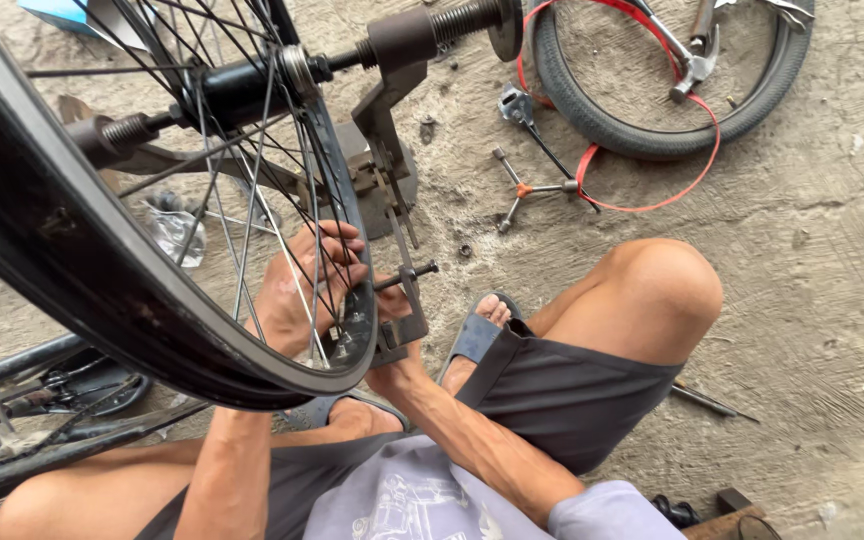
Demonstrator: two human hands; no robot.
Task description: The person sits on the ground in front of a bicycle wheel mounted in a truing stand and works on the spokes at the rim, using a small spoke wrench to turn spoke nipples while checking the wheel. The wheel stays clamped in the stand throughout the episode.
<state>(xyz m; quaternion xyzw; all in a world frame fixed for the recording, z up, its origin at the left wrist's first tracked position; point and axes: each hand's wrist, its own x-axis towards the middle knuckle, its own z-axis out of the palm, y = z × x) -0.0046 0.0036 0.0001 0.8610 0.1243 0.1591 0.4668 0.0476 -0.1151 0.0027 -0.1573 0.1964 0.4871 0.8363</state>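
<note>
I found the black spoked bicycle wheel [102, 250] mounted by its axle in a grey metal truing stand [392, 130] on the concrete floor [812, 280]. Its rim was dark and glossy, with thin steel spokes crossing to a black hub. The left hand [302, 285] reached through the spokes, fingers curled around them near the rim. The right hand [392, 335] sat low at the stand's gauge arm, behind the rim; I could not tell its grip. Well apart lay a black rubber tyre [652, 130], a red rim strip [652, 170] and a three-way wrench [527, 190].
</note>
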